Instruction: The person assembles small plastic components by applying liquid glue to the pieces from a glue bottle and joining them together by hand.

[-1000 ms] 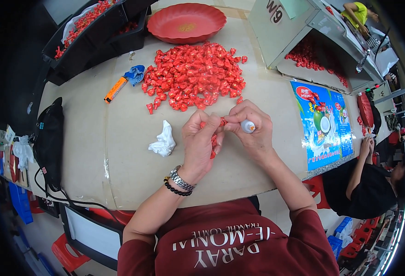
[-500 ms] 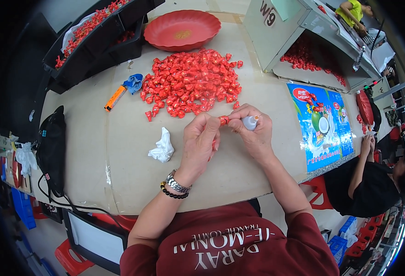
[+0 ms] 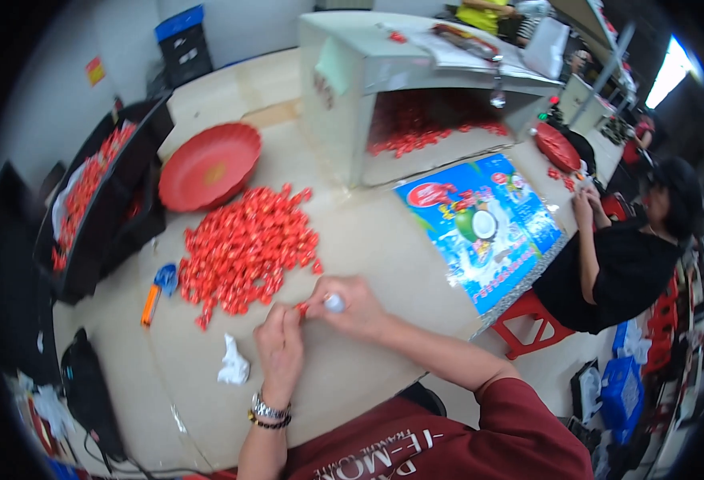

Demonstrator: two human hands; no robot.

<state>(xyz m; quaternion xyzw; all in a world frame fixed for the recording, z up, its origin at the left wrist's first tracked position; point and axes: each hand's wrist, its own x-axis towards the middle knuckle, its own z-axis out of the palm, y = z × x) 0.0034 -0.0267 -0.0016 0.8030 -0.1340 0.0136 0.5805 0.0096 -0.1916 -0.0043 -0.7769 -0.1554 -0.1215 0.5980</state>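
Between the fingertips of both my hands is a small glossy red piece [image 3: 302, 308], mostly covered by the fingers, its exact kind unclear. My left hand [image 3: 278, 346], with a metal watch and a dark bead bracelet at the wrist, is closed on it from the left. From the right, my right hand [image 3: 352, 310] pinches toward the same piece while a small white bottle [image 3: 334, 302] is held in its grip. Just beyond the hands spreads a pile of similar red pieces [image 3: 248, 244]. A crumpled white tissue [image 3: 233, 362] lies left of my left hand.
Past the pile sits a red scalloped dish [image 3: 228, 152]. A black bin [image 3: 76, 232] of red pieces, an orange utility knife [image 3: 151, 306] and a black bag [image 3: 88, 392] are leftward. Right are a grey open-fronted box [image 3: 340, 96], a blue printed sheet [image 3: 488, 224] and a seated person [image 3: 616, 256].
The view has swung to the right, so the table and my hands appear farther left and more of the neighbouring person shows. Both hands keep their hold on the red piece and the bottle.
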